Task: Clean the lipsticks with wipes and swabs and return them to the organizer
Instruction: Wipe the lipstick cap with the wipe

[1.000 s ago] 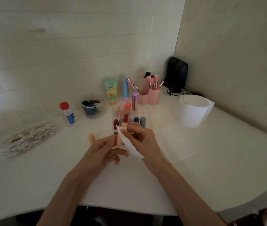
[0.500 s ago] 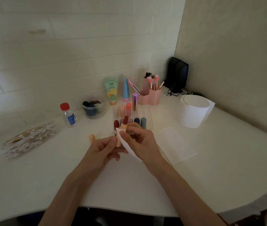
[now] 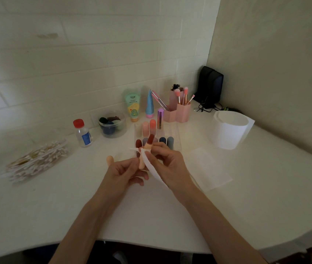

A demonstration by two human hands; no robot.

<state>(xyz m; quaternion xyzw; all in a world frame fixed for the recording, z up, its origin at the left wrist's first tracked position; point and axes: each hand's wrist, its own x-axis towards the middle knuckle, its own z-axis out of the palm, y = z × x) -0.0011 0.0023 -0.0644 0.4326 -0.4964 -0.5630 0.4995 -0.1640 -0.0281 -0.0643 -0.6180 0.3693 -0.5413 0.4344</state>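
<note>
Wipe (image 3: 152,169) pinched by right hand (image 3: 168,166) partly hides lipstick (image 3: 142,162) gripped in left hand (image 3: 121,173).

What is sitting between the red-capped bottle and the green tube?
A clear tub holding dark bits, between bottle and tube, in the head view.

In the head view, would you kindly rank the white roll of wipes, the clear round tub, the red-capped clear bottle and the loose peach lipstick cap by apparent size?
1. white roll of wipes
2. clear round tub
3. red-capped clear bottle
4. loose peach lipstick cap
The cap lies nearest the camera yet looks smallest.
</note>
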